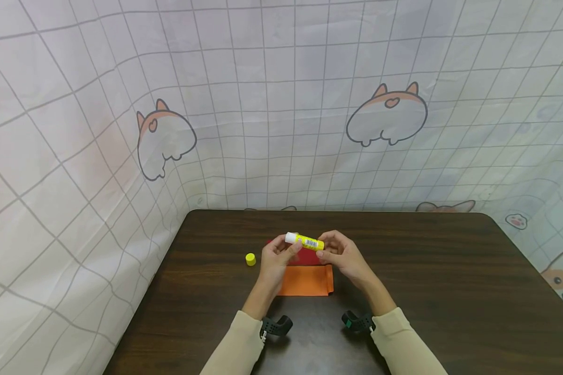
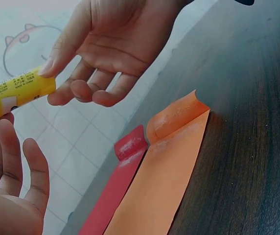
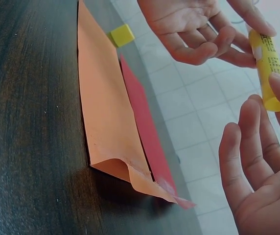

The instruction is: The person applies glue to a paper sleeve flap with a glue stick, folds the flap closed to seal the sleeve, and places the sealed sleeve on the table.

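Observation:
A yellow glue stick [image 1: 311, 243] with a white end is held level above the table between both hands. Thumb and fingers of my left hand [image 1: 273, 263] pinch it near the white end. At its yellow base, my right hand [image 1: 349, 259] pinches it between thumb and fingertips. Below lies an orange paper strip [image 1: 305, 282], its right end folded up, with whitish smears near the fold in the left wrist view. Beside it on the far side is a red paper strip [image 2: 115, 188], also curled and smeared at one end. A yellow cap [image 1: 251, 259] stands left of my left hand.
The dark wooden table [image 1: 427, 281] reaches out on both sides of the hands. Behind it and at the sides hangs a white gridded cloth [image 1: 281, 130] with cartoon dog prints. A black band [image 1: 278, 326] sits at each wrist.

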### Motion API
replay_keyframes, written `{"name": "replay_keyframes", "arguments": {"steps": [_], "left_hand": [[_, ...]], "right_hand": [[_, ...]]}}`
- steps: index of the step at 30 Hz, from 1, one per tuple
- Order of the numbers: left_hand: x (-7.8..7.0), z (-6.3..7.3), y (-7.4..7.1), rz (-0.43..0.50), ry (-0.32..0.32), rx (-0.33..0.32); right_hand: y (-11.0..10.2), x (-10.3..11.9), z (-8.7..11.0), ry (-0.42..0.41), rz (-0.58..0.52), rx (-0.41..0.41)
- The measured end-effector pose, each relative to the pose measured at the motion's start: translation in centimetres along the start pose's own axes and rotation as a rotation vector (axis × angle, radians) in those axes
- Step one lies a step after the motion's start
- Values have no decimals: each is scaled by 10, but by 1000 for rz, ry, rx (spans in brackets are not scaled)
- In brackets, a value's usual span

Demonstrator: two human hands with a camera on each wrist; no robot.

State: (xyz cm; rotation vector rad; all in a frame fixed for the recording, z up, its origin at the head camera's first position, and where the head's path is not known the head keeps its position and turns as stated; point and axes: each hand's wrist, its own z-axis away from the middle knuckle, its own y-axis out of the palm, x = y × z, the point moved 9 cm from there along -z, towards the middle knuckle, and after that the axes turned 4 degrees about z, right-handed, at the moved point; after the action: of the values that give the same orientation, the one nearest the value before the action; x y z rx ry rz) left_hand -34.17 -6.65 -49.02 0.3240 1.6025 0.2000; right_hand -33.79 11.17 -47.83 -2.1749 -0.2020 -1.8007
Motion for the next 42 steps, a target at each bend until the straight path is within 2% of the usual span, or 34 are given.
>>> {"name": "replay_keyframes", "arguments": {"steps": [12, 32, 42], "left_hand": [[-1, 1, 0, -11, -11, -3], [-2, 0, 1, 21, 11, 19], [-2, 0, 1, 27, 4, 28]], "right_hand": [[-5, -4, -1, 40, 69, -53], [-4, -4, -2, 61, 73, -28], [-2, -4, -3, 36, 99, 8]]}}
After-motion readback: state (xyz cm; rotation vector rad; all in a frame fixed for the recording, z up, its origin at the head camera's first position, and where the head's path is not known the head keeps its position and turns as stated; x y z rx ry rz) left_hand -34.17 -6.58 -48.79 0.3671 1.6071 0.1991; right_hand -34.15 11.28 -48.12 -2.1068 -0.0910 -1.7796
